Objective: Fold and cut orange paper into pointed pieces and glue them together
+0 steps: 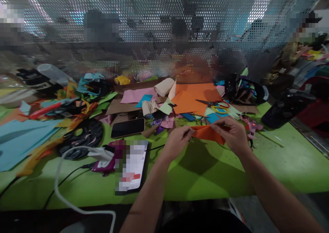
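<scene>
Both of my hands hold a folded piece of orange paper (207,132) a little above the green table (205,171). My left hand (177,140) pinches its left end with fingers closed. My right hand (231,133) grips its right part, fingers curled over the top edge. A larger orange sheet (192,97) lies flat farther back, with red-and-yellow-handled scissors (217,105) on it.
A black phone (128,127) and a second phone (133,167) lie to the left, beside a white cable (66,191). Coloured paper scraps (84,102) crowd the back and left. A pink glue gun (250,125) lies right of my hands. A perforated metal screen (164,34) closes off the back.
</scene>
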The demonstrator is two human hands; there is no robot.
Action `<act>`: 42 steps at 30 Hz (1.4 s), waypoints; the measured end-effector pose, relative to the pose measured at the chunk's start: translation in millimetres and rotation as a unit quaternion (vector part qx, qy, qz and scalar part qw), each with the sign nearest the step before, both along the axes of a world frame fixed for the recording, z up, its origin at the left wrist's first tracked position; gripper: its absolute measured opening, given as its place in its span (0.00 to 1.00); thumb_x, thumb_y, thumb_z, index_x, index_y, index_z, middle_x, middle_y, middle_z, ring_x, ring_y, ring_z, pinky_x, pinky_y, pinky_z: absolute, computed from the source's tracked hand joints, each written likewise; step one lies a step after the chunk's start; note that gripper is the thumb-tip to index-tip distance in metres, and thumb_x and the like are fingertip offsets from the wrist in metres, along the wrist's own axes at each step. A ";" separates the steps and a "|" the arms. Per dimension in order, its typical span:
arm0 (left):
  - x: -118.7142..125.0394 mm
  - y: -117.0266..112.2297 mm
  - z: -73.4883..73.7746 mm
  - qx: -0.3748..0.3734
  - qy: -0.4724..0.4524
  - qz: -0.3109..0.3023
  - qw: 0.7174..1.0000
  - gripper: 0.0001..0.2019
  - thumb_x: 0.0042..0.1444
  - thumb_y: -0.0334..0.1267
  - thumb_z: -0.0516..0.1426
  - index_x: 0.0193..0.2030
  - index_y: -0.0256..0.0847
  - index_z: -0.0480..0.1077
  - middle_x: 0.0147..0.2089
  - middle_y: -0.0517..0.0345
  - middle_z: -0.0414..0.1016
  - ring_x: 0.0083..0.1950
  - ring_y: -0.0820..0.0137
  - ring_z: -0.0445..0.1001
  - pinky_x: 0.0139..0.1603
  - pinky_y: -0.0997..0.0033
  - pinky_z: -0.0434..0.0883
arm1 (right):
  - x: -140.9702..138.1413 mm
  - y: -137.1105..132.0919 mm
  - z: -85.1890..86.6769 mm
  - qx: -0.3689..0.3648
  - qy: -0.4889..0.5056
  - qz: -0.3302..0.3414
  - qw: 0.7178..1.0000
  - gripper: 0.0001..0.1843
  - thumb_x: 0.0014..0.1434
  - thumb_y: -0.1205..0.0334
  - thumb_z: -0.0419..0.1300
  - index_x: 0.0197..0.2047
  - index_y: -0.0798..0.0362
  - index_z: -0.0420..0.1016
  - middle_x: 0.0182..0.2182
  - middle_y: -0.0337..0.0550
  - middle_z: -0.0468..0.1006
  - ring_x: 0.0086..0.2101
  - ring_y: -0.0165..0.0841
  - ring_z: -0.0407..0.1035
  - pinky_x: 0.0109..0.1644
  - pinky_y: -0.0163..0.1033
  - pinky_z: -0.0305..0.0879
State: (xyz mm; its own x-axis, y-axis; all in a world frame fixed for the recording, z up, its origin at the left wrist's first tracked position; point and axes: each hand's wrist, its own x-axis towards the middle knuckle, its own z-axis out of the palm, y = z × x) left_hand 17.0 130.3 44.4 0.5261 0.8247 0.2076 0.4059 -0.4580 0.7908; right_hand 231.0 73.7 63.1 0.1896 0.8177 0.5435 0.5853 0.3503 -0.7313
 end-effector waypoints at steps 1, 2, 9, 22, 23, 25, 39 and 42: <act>0.1 0.0 0.4 0.002 0.000 0.004 1.000 0.18 0.66 0.47 0.50 0.28 0.41 0.65 0.26 0.62 0.67 0.29 0.71 0.65 0.30 0.72 0.56 | -0.3 -0.1 -0.1 0.001 -0.002 0.000 1.000 0.05 0.57 0.59 0.66 0.29 0.49 0.79 0.27 0.41 0.79 0.33 0.37 0.71 0.37 0.41 0.66; 0.0 -0.1 0.9 0.005 -0.003 0.006 1.000 0.17 0.66 0.46 0.50 0.28 0.41 0.65 0.26 0.62 0.67 0.30 0.71 0.65 0.30 0.72 0.56 | -0.5 -0.2 -0.3 0.001 -0.005 -0.001 1.000 0.05 0.57 0.59 0.66 0.30 0.49 0.79 0.27 0.41 0.79 0.33 0.37 0.71 0.37 0.42 0.66; -1.5 3.0 -1.9 0.050 0.030 0.024 0.998 0.12 0.66 0.41 0.52 0.31 0.41 0.66 0.30 0.60 0.70 0.33 0.68 0.67 0.33 0.71 0.59 | -1.0 1.1 -3.8 -0.008 -0.011 0.010 1.000 0.06 0.56 0.58 0.66 0.29 0.49 0.79 0.27 0.41 0.78 0.33 0.38 0.70 0.38 0.43 0.66; 7.9 -5.8 0.0 0.148 0.064 0.002 0.987 0.11 0.67 0.42 0.53 0.46 0.44 0.75 0.43 0.54 0.80 0.48 0.61 0.72 0.49 0.61 0.61 | -12.3 -0.8 -5.1 -0.015 -0.011 0.036 0.999 0.07 0.57 0.58 0.65 0.29 0.49 0.78 0.27 0.41 0.77 0.32 0.37 0.69 0.35 0.41 0.66; 8.4 -5.9 -0.1 0.147 0.066 0.001 0.987 0.11 0.67 0.42 0.53 0.44 0.43 0.76 0.41 0.54 0.80 0.46 0.62 0.73 0.48 0.61 0.61 | -12.6 -0.7 -5.2 -0.016 -0.012 0.036 0.999 0.07 0.57 0.58 0.65 0.29 0.49 0.78 0.27 0.42 0.77 0.33 0.37 0.69 0.36 0.41 0.66; 8.9 -5.8 -0.3 0.151 0.071 0.001 0.986 0.11 0.67 0.41 0.53 0.40 0.42 0.75 0.39 0.54 0.80 0.43 0.62 0.73 0.47 0.61 0.60 | -13.1 -0.4 -5.1 -0.016 -0.014 0.036 0.999 0.07 0.57 0.58 0.65 0.29 0.49 0.78 0.26 0.42 0.77 0.33 0.38 0.69 0.36 0.41 0.66; 8.1 -7.4 -0.6 0.183 0.066 -0.011 0.981 0.10 0.67 0.38 0.54 0.38 0.40 0.75 0.37 0.55 0.79 0.41 0.64 0.72 0.42 0.64 0.60 | -9.9 1.5 -10.4 -0.064 0.006 0.062 0.996 0.07 0.54 0.55 0.68 0.32 0.49 0.82 0.29 0.42 0.81 0.35 0.39 0.72 0.38 0.41 0.66; 7.3 -6.7 -1.1 0.179 0.065 -0.013 0.982 0.09 0.66 0.37 0.54 0.40 0.41 0.75 0.37 0.56 0.80 0.41 0.65 0.73 0.42 0.64 0.60 | -7.9 2.7 -11.6 -0.064 0.007 0.065 0.996 0.07 0.55 0.56 0.67 0.31 0.49 0.81 0.28 0.42 0.80 0.34 0.39 0.72 0.38 0.41 0.65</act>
State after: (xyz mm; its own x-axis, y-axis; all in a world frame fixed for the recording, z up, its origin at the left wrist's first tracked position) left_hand 24.3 123.6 43.3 0.5873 0.6969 0.4116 0.4767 -0.7088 0.5199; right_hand 223.1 76.4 51.5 0.0850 0.8980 0.4316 0.5298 0.3262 -0.7829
